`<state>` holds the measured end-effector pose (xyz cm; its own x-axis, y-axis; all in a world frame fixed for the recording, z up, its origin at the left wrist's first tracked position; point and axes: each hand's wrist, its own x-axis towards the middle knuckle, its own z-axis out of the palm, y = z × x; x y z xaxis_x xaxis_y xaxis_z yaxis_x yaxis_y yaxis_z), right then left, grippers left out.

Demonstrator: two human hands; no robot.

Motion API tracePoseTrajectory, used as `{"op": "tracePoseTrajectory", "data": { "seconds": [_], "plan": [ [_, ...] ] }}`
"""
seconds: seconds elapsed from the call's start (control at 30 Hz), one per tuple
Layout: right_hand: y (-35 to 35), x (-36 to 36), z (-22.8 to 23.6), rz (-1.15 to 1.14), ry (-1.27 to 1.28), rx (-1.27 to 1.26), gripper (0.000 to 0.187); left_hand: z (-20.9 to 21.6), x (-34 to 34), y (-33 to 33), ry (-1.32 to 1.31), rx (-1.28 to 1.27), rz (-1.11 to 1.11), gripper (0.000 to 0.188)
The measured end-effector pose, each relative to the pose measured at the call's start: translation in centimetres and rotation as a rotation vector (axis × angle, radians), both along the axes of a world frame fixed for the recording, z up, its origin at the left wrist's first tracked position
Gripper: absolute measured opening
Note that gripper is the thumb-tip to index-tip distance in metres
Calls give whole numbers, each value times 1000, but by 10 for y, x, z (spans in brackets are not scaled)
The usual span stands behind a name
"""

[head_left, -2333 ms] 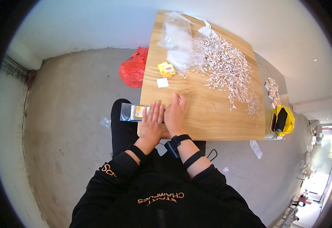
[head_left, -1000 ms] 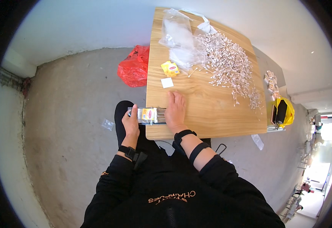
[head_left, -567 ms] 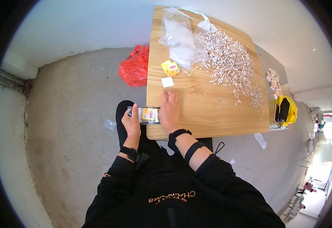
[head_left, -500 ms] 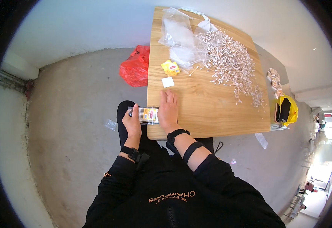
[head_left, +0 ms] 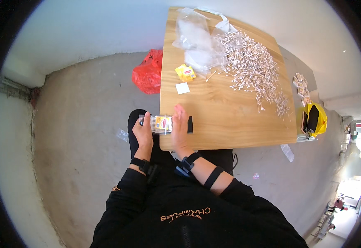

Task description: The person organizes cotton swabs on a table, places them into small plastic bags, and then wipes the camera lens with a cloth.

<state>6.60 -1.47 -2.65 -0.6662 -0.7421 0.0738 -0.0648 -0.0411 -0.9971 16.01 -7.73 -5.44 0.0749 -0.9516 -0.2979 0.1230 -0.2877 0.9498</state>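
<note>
The right hand (head_left: pixel 180 127) masks one end of a cotton-swab pack (head_left: pixel 163 123) at the near left corner of the wooden table (head_left: pixel 238 118), whose left edge partly hides a red plastic bag (head_left: pixel 148 75).

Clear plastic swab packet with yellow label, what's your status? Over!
Left hand grips packet. Right hand at packet's right end. Packet overhangs wooden tabletop, left side. Flat black strip beyond right hand.

The surface (head_left: pixel 234 124) is tan with wood grain. The label (head_left: pixel 163 124) is yellow and white with 1 red patch, the swabs (head_left: pixel 250 62) whitish, the sleeves (head_left: pixel 126 192) black.
</note>
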Motion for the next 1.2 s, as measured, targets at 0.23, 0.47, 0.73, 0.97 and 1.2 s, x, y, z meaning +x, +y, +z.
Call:
{"op": "tracePoseTrajectory", "data": {
  "seconds": [0.23,0.47,0.73,0.97,1.2],
  "plan": [
    [-11,17,-5,22,45,62,43,-10,8,2,-67,-40,-44,29],
    [-10,-50,-3,-6,-55,126,42,-7,21,-5,-138,37,-57,43],
    [-7,-274,24,-583,470,520,73,50,28,4,-661,-441,-67,37],
    [-6,-294,11,-423,651,617,51,95,-89,57,-743,-840,-740,46],
    [44,-246,-3,-149,748,347,50,42,-179,34,-799,-860,-951,69]
  ]
}}
